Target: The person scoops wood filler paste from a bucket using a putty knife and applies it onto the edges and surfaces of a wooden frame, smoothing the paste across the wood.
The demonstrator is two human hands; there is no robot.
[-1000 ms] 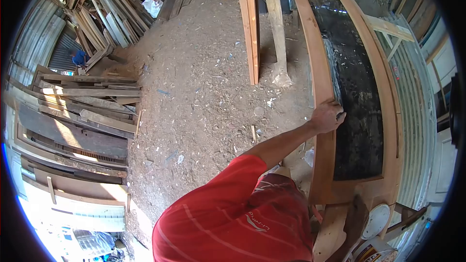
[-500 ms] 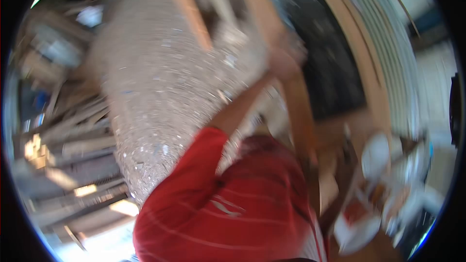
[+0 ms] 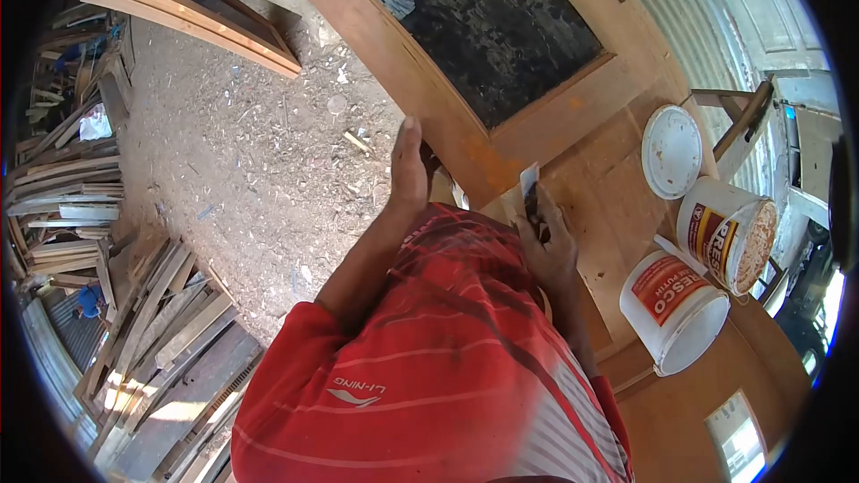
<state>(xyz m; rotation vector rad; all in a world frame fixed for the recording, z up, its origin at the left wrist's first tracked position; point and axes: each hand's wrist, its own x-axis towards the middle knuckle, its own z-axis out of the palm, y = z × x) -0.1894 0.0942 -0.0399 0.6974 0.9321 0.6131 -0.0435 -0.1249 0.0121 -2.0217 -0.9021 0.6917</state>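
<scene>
My left hand (image 3: 411,170) is beside the lower left edge of a wooden door (image 3: 447,130) with a dark panel (image 3: 497,27). It is seen edge-on with its fingers stretched out, some hidden behind it, and nothing shows in it. My right hand (image 3: 550,250) is closed round a putty knife (image 3: 530,181), its pale blade pointing up at the door's lower end. Brown boards (image 3: 599,197) lie below and right of the blade.
Right of my right hand are a white tub with a red label (image 3: 676,313), another tub with crusted contents (image 3: 729,233) and a round white lid (image 3: 672,152). A wooden frame (image 3: 197,13) stands at the upper left. Stacked planks (image 3: 170,340) lie far left.
The view has swung toward the door's lower end and the tubs. My left hand has come back from the dark panel's edge toward my body. The putty knife in my right hand now shows clearly.
</scene>
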